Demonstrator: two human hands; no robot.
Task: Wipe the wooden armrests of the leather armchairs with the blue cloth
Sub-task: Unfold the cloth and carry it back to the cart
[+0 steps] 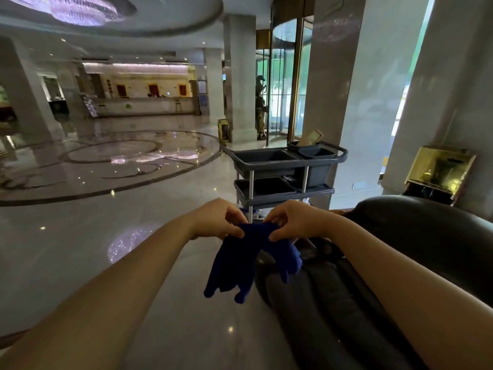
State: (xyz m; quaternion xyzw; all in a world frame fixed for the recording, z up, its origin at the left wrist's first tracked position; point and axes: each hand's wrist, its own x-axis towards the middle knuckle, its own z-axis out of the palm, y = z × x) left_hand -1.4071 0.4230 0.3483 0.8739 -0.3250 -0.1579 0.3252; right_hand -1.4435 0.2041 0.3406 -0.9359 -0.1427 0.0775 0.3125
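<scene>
A dark blue cloth hangs crumpled in front of me, held by its top edge. My left hand pinches the cloth's upper left corner and my right hand pinches its upper right corner, the two hands close together. Below and to the right lies a dark leather armchair, its rounded back at the right and its seat under my right forearm. A thin strip of wood shows just behind my right hand; I cannot tell whether it is an armrest.
A grey cleaning cart with two shelves and bins stands just beyond my hands. A gold-topped bin sits at the right by a pillar. Polished marble floor stretches left toward the reception desk; a revolving door is behind the cart.
</scene>
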